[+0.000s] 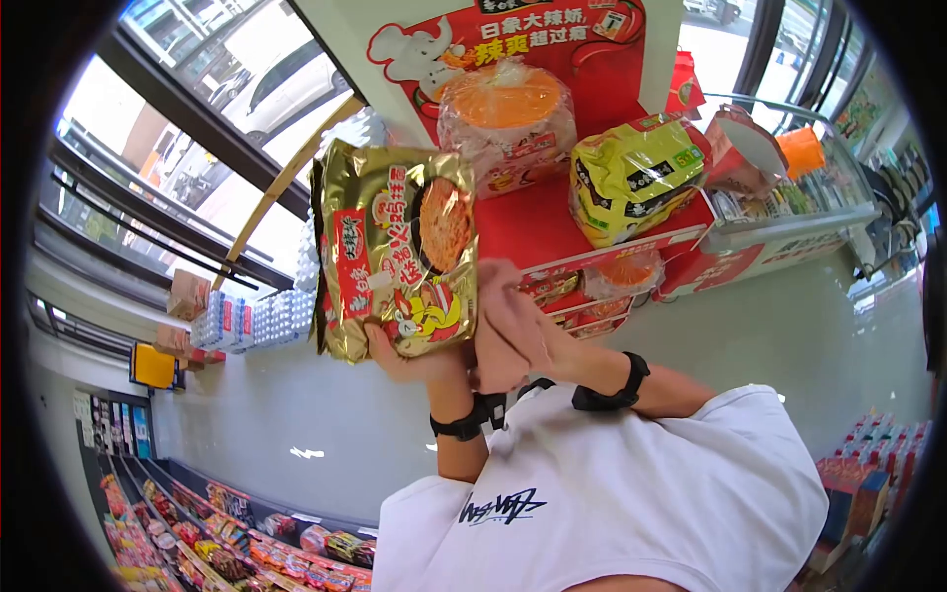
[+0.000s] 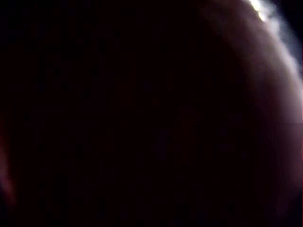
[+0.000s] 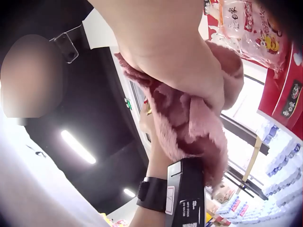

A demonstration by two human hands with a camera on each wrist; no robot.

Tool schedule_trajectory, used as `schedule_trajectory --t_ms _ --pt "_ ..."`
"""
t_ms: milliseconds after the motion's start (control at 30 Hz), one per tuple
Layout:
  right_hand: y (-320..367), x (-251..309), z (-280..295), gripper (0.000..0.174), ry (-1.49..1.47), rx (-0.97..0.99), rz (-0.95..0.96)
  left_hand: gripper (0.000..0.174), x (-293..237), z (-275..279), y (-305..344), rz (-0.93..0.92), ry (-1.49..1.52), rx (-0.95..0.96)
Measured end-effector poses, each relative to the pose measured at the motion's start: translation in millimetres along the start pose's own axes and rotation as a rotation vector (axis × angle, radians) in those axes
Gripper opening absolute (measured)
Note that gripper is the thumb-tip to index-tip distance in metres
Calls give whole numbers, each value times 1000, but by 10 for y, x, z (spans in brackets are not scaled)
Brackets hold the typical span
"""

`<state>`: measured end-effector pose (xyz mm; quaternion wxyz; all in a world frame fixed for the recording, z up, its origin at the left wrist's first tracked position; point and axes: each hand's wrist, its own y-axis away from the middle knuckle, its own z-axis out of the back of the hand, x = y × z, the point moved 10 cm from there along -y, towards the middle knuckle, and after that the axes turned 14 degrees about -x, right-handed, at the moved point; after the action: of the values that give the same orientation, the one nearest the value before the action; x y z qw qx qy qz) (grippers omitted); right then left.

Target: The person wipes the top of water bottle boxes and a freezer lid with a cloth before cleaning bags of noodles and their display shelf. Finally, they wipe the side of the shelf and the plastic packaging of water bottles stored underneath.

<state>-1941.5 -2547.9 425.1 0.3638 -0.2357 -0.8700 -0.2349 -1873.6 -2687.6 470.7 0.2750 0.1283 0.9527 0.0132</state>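
Observation:
A gold multipack of instant noodles (image 1: 400, 252) is held up in front of me, its printed front facing me with a noodle bowl and a cartoon figure. My left hand (image 1: 409, 362) grips it at the lower edge, thumb over the front. Beside it, my right hand (image 1: 541, 333) holds a bunched pink cloth (image 1: 500, 357) at the pack's lower right side. In the right wrist view the fingers press into the folds of the cloth (image 3: 194, 125), which hangs against the left wrist's camera (image 3: 184, 191). The left wrist view is almost wholly dark.
A red display stand (image 1: 518, 235) carries a wrapped noodle tub pack (image 1: 508, 138) and a yellow noodle multipack (image 1: 631, 183). Right of it stands a glass-sided freezer (image 1: 789, 217). Bottled-water packs (image 1: 266, 321) line the window; snack shelves (image 1: 237, 533) run behind at lower left.

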Motion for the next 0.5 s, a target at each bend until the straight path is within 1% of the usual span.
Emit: schedule_trajectory --t_ms 33,67,100,133,167,200,233,267,300,333,367,400,500 --pt "-103 -103 177 44 -7 -9 7 62 -65 196 -130 -114 -44 -40" --pt "-196 -431 258 45 -387 194 -259 62 -29 347 -232 -104 -48 -34" --pt "-123 -527 257 46 -765 401 -522 59 -94 553 -322 -193 -76 -80" --pt "-77 -504 366 46 -767 394 -516 56 -190 732 -375 -284 -104 -126" --pt "-131 -338 636 47 -13 256 34 52 -238 717 -374 -267 -26 26" --pt "-23 -39 783 48 743 77 568 52 -306 794 -374 -293 -76 74" --pt "55 63 1006 55 258 -11 304 52 -369 958 -379 -288 -131 129" --pt "70 54 1259 55 258 -22 308 52 -380 1035 -392 -285 -186 187" --pt "15 -79 1562 58 288 -30 242 54 -413 1086 -337 -279 -229 233" --pt "-19 -130 1665 61 318 -36 175 57 -430 1021 -239 -276 -255 285" --pt "1 -145 1745 61 319 -45 176 59 -393 946 -112 -274 -288 348" --pt "79 -70 1733 62 227 -83 150 62 -326 794 45 -268 -325 417" --pt "382 230 1654 67 -35 -192 82 72 1 64 606 -228 -419 659"
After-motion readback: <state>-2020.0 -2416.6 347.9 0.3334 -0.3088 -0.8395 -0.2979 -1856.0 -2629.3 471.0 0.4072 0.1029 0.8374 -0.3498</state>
